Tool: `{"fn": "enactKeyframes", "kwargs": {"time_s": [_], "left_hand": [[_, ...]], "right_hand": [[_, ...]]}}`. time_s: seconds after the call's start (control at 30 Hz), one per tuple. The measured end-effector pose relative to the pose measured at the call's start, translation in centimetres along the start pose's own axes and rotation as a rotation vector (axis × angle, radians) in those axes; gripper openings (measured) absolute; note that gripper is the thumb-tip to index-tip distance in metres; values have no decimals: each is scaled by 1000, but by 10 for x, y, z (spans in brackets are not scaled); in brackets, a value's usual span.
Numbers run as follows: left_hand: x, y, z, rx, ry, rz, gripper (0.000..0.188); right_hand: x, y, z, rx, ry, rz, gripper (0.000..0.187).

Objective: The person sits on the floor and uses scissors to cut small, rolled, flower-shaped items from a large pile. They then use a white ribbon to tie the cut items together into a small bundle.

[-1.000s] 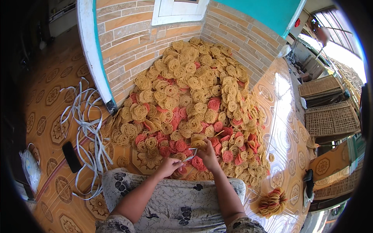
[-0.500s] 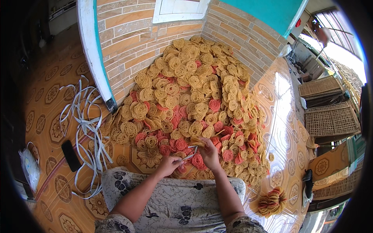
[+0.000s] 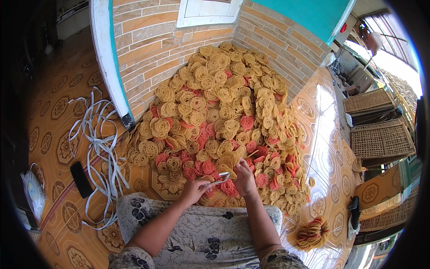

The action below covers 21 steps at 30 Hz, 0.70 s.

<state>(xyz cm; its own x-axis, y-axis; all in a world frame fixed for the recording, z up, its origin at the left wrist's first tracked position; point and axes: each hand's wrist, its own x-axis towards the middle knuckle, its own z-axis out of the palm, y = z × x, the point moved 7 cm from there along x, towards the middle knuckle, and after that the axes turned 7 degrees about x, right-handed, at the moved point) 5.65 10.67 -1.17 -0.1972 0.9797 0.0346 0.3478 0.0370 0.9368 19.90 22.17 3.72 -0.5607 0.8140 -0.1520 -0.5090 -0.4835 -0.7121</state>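
Note:
My left hand [image 3: 194,192] is closed on a thin, pale, shiny strip [image 3: 216,183] whose far end looks bent over or looped. Against that end lie several yellow, lacy round crackers [image 3: 229,162], held in the fingers of my right hand [image 3: 245,178]. Both hands are above my lap, at the near edge of a big pile of these crackers [image 3: 208,114], mostly yellow with pinkish-red ones among them. Whether the strip passes through any cracker is too small to tell.
On the tiled floor to the left lie tangled white straps [image 3: 102,157], a black phone [image 3: 80,179] and a clear plastic bag [image 3: 33,193]. A bunched ring of crackers [image 3: 315,233] sits at the lower right. Brick-patterned walls [image 3: 148,36] back the pile; woven racks [image 3: 376,139] stand right.
More yellow crackers now show in front of my right hand, spread wider and facing up. My right hand has turned slightly, and the strip's end has come against them.

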Motion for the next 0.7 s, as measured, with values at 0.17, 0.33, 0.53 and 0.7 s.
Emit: {"fn": "enactKeyframes", "kwargs": {"time_s": [0.17,0.33,0.53,0.7], "left_hand": [[1,-7,-1,-84,-14,-81,18],[1,-6,-4,6,-33,-105,19],[-1,-3,-4,2,-28,-103,19],[-1,-2,-4,-37,-28,-120,20]], "right_hand": [[1,-23,-21,-840,334,-287,60],[-4,-28,11,-1051,0,-442,24],[-5,-25,6,-1190,271,-487,23],[7,-13,-24,-676,251,-286,16]]}}
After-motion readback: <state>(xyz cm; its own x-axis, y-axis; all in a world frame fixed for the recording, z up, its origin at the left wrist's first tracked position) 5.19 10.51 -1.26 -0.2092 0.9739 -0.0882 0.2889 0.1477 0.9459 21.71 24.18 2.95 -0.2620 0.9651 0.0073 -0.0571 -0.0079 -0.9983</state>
